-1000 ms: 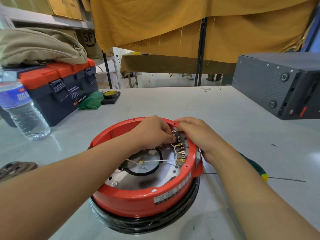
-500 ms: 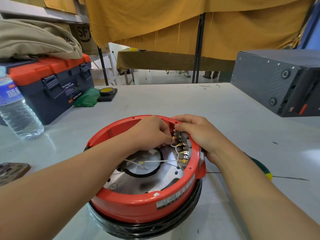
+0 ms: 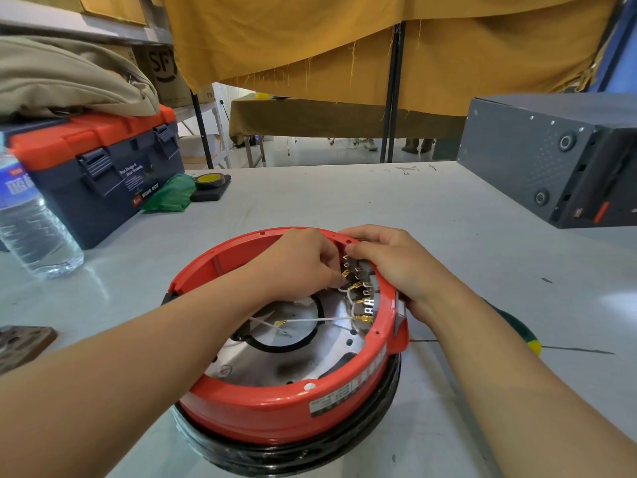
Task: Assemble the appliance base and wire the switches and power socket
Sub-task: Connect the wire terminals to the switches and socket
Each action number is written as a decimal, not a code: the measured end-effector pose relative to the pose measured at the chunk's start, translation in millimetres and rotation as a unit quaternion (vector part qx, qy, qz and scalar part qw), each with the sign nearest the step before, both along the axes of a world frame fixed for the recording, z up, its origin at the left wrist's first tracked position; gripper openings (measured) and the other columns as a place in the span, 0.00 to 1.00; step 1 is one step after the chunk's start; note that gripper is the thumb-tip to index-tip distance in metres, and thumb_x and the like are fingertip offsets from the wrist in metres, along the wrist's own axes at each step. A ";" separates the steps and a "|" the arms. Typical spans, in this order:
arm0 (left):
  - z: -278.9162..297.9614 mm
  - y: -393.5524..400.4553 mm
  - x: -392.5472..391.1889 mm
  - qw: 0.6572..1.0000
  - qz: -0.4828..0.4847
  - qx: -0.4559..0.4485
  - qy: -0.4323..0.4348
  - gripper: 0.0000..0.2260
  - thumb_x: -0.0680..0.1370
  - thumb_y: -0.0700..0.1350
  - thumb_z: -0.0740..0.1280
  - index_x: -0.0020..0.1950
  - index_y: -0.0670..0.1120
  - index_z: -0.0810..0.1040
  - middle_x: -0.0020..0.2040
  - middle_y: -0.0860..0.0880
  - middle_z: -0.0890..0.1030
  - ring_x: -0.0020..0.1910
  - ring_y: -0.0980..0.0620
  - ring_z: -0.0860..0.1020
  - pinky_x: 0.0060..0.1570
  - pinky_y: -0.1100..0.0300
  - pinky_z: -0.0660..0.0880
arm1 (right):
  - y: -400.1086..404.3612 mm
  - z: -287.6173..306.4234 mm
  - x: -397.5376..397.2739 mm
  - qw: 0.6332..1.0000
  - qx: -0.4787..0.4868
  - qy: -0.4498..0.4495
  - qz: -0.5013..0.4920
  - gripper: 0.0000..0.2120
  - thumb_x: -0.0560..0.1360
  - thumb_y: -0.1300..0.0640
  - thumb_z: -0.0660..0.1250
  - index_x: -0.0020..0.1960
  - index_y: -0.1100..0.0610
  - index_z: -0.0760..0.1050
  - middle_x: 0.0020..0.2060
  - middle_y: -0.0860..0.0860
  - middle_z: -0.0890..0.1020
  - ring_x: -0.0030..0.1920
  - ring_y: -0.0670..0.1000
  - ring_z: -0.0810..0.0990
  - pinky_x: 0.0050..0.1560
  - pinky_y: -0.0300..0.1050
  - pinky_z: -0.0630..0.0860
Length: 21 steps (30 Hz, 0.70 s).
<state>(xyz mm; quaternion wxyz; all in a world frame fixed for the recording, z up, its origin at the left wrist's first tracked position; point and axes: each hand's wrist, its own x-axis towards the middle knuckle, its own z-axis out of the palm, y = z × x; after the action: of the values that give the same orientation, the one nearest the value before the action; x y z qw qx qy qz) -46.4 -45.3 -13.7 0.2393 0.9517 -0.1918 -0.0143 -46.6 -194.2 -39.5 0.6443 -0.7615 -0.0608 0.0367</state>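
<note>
- Your pale grey desk [image 3: 344, 201] carries a dark grey metal box [image 3: 537, 157] at the far right and a navy toolbox with an orange lid [image 3: 103, 174] at the far left.
- The round red plastic appliance base [image 3: 293, 405] sits in front of you at the near middle of the desk, open side up, on a black ring [image 3: 275, 457].
- A clear plastic water bottle [image 3: 31, 222] stands just beside the toolbox.
- Your left hand [image 3: 303, 267] reaches inside the base, fingers curled and pinching a small brass wire terminal [image 3: 345, 273] at the row of black switches [image 3: 362, 291].
- Your right hand [image 3: 393, 263] curls over the red rim beside those switches, gripping it.
- A thin white wire [image 3: 320, 319] runs across the silver plate inside.
</note>
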 end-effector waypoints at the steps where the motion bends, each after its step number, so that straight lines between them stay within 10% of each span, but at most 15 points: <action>1: -0.3 -0.1 0.0 1.000 0.001 -0.002 -0.001 0.11 0.72 0.45 0.72 0.30 0.50 0.76 0.25 0.56 0.73 0.25 0.61 0.69 0.27 0.71 0.65 | 0.0 0.0 0.4 1.000 -0.001 0.001 0.000 0.12 0.74 0.65 0.63 0.53 0.55 0.81 0.47 0.59 0.84 0.50 0.63 0.82 0.55 0.59 0.78; 21: 3.5 10.4 0.4 0.999 -0.038 0.015 -0.004 0.05 0.73 0.43 0.70 0.44 0.50 0.84 0.39 0.53 0.81 0.33 0.64 0.74 0.35 0.76 0.68 | -1.7 2.7 -1.6 0.999 -0.044 -0.015 -0.005 0.11 0.74 0.61 0.66 0.53 0.51 0.81 0.46 0.59 0.85 0.49 0.65 0.81 0.55 0.62 0.77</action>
<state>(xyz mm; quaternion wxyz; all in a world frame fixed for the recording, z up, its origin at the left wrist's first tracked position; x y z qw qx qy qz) -46.0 -34.9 -10.2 0.2233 0.9473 -0.2288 -0.0227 -48.2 -195.9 -36.7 0.6094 -0.7898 -0.0653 0.0250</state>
